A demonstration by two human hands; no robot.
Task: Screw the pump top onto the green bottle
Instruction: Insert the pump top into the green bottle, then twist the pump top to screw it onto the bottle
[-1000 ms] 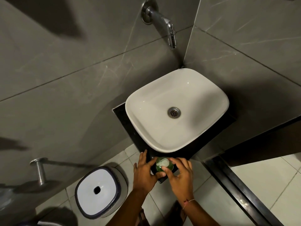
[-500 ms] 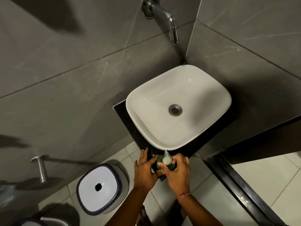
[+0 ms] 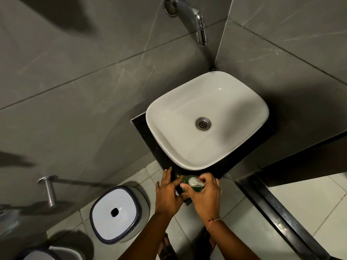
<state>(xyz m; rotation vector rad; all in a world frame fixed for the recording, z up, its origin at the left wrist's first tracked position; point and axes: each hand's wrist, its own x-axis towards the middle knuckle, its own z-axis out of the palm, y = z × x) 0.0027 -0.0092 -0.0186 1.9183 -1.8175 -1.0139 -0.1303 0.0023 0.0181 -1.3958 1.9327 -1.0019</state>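
The green bottle (image 3: 186,180) stands on the black counter's near corner, just in front of the white sink. A clear plastic pump top (image 3: 196,182) sits on the bottle's neck, its spout pointing right. My right hand (image 3: 205,194) wraps over the pump top from the near right, fingers and thumb closed around it. My left hand (image 3: 168,192) rests against the bottle's left side, fingers spread along the counter edge and thumb pressed toward the bottle. Most of the bottle's body is hidden by both hands.
The white sink (image 3: 161,128) sits on a black counter (image 3: 148,139) in the tiled corner, a chrome tap (image 3: 199,25) above it. A white lidded bin (image 3: 115,212) stands on the floor at left. A metal wall peg (image 3: 49,190) juts out lower left.
The pump spout has turned from pointing away to pointing right as my right hand twisted it. My left hand stayed against the bottle.
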